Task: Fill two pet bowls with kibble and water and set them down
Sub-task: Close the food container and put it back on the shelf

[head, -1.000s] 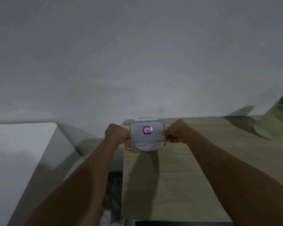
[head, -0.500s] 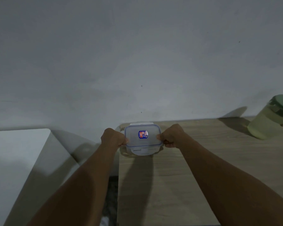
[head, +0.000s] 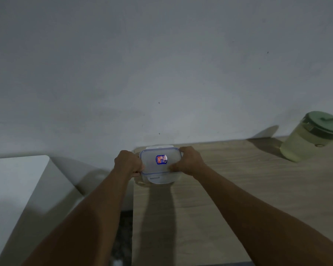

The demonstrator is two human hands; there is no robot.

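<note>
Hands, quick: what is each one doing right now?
Left hand: closed on the left side of the clear lidded container.
Right hand: closed on the container's right side, fingers over the lid edge.

Both your bare forearms reach forward and converge toward the middle. Your left hand (head: 128, 163) is curled into a loose fist, knuckles up, fingers pinching at its inner side. Your right hand (head: 188, 161) faces it just apart, knuckles up, fingers bent inward and thumb pointing toward the left hand.
</note>
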